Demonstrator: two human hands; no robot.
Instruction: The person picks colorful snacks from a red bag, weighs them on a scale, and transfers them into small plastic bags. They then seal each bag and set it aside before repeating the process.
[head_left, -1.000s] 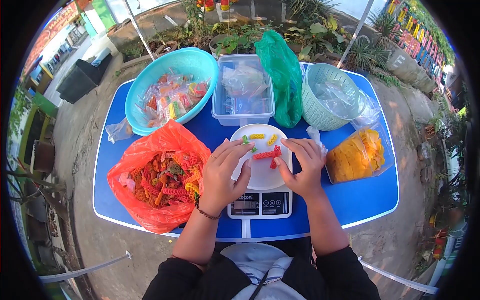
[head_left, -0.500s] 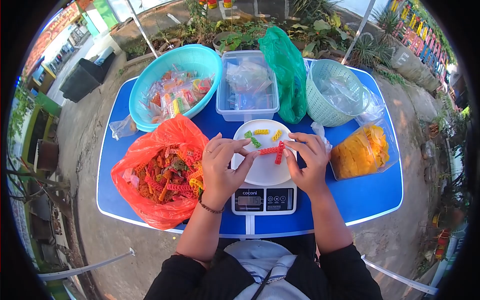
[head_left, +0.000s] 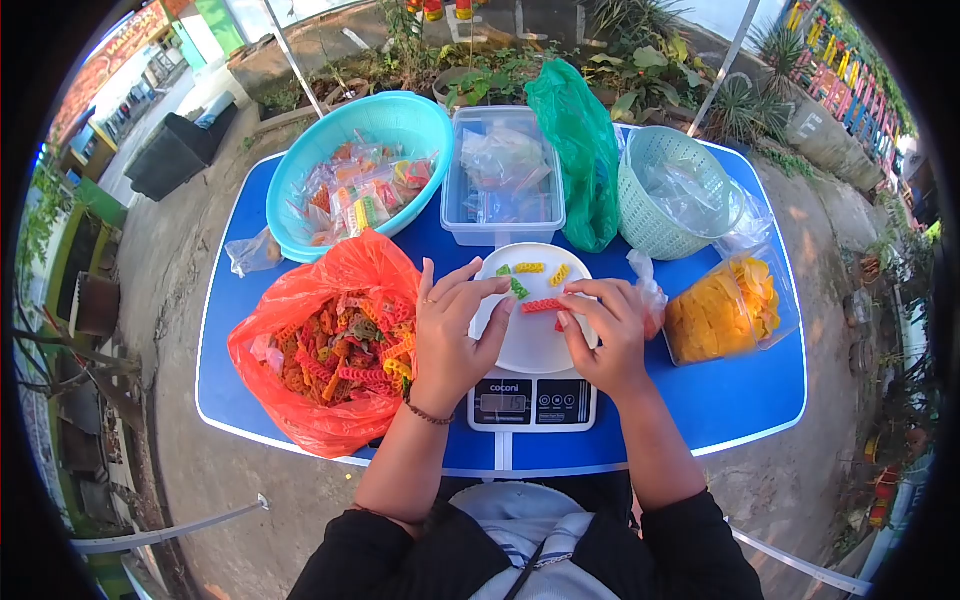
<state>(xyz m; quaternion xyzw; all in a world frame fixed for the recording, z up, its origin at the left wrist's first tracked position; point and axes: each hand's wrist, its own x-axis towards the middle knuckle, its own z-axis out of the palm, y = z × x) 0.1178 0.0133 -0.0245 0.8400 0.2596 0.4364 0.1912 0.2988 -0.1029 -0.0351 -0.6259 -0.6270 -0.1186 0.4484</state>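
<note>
A white plate (head_left: 535, 357) rests on a kitchen scale (head_left: 532, 414), with yellow snack pieces (head_left: 529, 268) and a green snack piece (head_left: 518, 288) on it. Over the plate's left side, my left hand (head_left: 455, 330) is open, thumb and forefinger apart with nothing between them. My right hand (head_left: 612, 335) pinches a ridged red snack piece (head_left: 541, 306) above the plate's right half. A bit more red shows below its fingertips, mostly hidden. To the left of my left hand stands a red plastic bag (head_left: 300, 420) full of colourful snack pieces (head_left: 345, 350).
At the back are a turquoise basin (head_left: 285, 215) holding small packets, a clear plastic box (head_left: 500, 232), a green plastic bag (head_left: 575, 150) and a pale green basket (head_left: 650, 220). A clear container of yellow-orange chips (head_left: 715, 310) stands right on the blue table (head_left: 720, 400).
My left hand has let go of the red snack piece and opened, drawing slightly away. The right hand still has red pieces at its fingertips. The view has shifted slightly.
</note>
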